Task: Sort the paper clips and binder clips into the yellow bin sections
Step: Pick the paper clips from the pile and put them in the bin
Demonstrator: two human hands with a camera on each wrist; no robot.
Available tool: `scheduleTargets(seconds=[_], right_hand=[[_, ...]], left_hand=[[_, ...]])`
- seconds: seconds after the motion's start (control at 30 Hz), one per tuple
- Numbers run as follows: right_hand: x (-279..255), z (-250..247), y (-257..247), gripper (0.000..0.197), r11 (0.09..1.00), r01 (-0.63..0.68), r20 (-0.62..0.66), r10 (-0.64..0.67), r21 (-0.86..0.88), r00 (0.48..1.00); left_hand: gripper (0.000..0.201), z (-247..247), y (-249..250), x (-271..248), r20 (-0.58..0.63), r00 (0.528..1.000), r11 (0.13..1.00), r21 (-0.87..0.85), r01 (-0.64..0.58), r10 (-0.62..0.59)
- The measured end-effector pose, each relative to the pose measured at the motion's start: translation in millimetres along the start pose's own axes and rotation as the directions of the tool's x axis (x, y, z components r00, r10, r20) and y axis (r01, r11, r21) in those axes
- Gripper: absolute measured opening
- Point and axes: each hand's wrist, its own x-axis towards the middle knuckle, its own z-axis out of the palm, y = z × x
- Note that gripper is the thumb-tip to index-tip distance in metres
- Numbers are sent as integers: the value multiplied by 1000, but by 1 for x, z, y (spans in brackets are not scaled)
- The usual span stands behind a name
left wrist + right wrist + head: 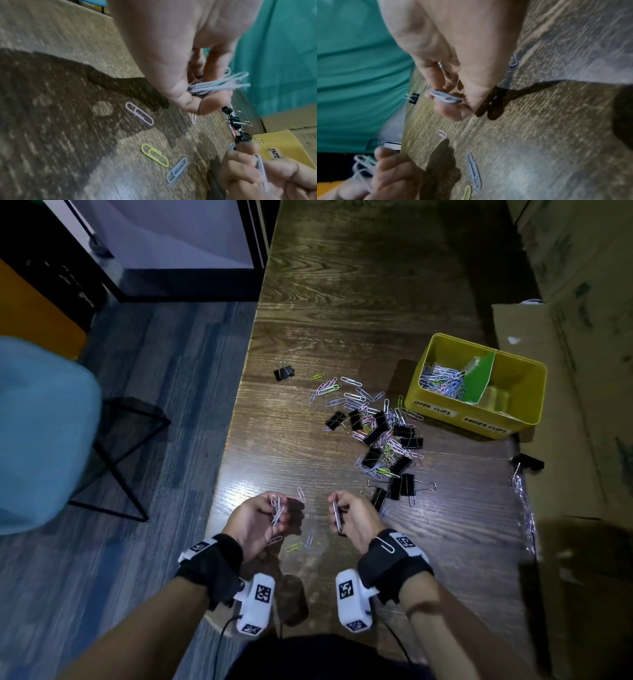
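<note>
Mid-sort, your left hand (pixel 260 517) clutches a bunch of paper clips (pixel 221 84); your right hand (pixel 349 517) pinches a few more. Next, likely carry both loads to the bin (pixel 534 392), whose left section already holds clips.

My yellow bin (pixel 479 419) has a green divider (pixel 481 378) and white labels. Black binder clips (pixel 375 433) lie among lilac, white and lime paper clips (pixel 346 392) on the dark brown wood-grain table (pixel 342 285). My wristbands (pixel 212 563) are black.
</note>
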Motion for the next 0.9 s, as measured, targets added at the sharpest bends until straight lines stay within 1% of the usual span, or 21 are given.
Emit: scheduleTargets(seconds=[0.03,0.07,0.1,0.13,0.17,0.2,0.23,0.27,0.3,0.37,0.4,0.43,0.53,0.6,0.67,0.73,0.77,0.8,0.83,0.87,0.9], right_hand=[[-2,0,-2,24,999,-11,26,12,-40,1000],[-7,2,-3,19,973,34,37,-26,-230,999],[-11,2,-2,14,854,117,58,-101,-506,993],[-13,3,0,15,632,212,117,-189,-745,975],[-14,3,3,23,377,301,227,-229,-876,947],[-12,4,9,35,145,371,339,-203,-917,919],[-10,4,14,43,-29,436,435,-162,-899,886],[-9,4,18,45,-150,483,501,-129,-863,856],[-7,4,21,42,-225,510,542,-114,-830,833],[-3,2,24,35,-250,517,558,-132,-819,819],[-2,0,25,32,-242,506,547,-150,-828,824],[-1,-1,26,32,-245,496,540,-163,-833,826],[0,-1,25,32,-223,466,504,-164,-856,848],[-1,2,27,22,-220,452,489,-161,-864,857],[-2,4,31,23,-199,439,468,-141,-876,872],[-4,2,33,18,-104,426,438,-145,-899,887],[-5,2,33,10,-37,443,443,-170,-896,880],[-7,2,32,6,48,465,449,-192,-884,873],[-10,2,30,5,155,490,454,-218,-858,864],[-12,4,28,8,262,496,445,-232,-828,865],[-14,5,26,15,347,495,433,-245,-796,868]], left_hand=[[28,-1,1,-1,24,999,999,-23,24,-23],[27,-3,1,-2,43,998,999,3,38,-38],[26,-3,1,-4,49,998,997,63,39,-42],[26,-3,1,-6,33,999,988,156,18,-23],[27,-4,-1,-6,2,1000,960,280,-25,26],[29,-8,-4,-6,-27,994,900,427,-81,102],[31,-13,-6,-7,-36,982,793,595,-130,187],[31,-20,-8,-7,-15,965,621,768,-156,262],[29,-29,-10,-7,32,953,400,903,-157,301],[26,-42,-15,-12,115,945,-26,993,-113,307],[28,-48,-19,-13,147,940,-175,980,-96,309],[30,-51,-24,-14,176,936,-246,964,-101,305],[21,-48,-34,-18,222,906,-239,961,-141,361],[20,-43,-38,-18,205,911,-292,951,-99,357],[23,-40,-37,-20,168,927,-352,935,-42,337],[20,-36,-34,-18,158,941,-320,946,-58,298],[15,-34,-30,-16,146,950,-242,967,-79,275],[7,-31,-25,-14,130,954,-91,990,-109,269],[7,-27,-20,-12,88,964,135,983,-125,252],[14,-25,-15,-9,42,968,388,911,-139,248],[15,-22,-12,-5,8,970,615,772,-161,243]])
